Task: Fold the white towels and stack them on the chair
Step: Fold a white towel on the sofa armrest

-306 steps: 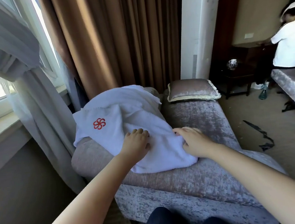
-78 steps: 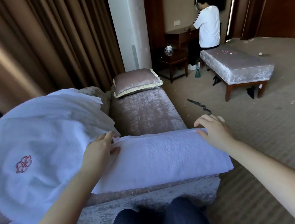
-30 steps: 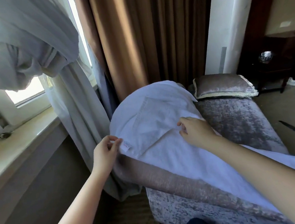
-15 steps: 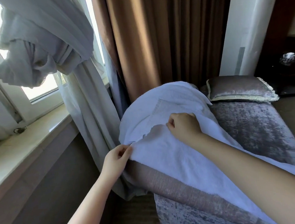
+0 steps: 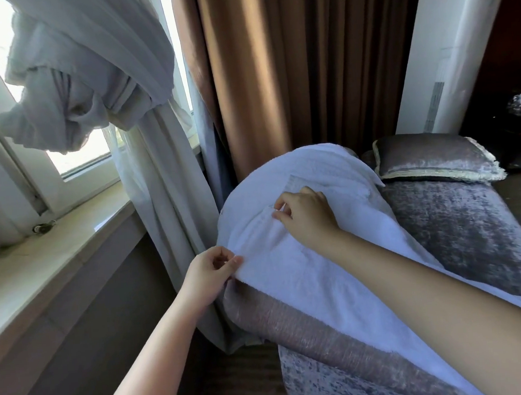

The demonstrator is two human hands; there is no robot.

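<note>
We log the white towel point(image 5: 306, 274) stretched along the near edge of the chair point(image 5: 462, 237), with its end riding up over the chair's raised left end. Left hand point(image 5: 210, 274) pinches the towel's corner at the chair's left edge, thumb against forefinger. Right hand point(image 5: 309, 220) has its fingers curled, pinching a fold higher on the mound. 1 velvet cushion point(image 5: 430, 159) lies at the chair's far end, and a brown curtain point(image 5: 305, 69) hangs behind it.

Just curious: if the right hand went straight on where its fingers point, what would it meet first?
More of the white towel that the right hand pinches; past that, probably the grey curtain, depth unclear.
</note>
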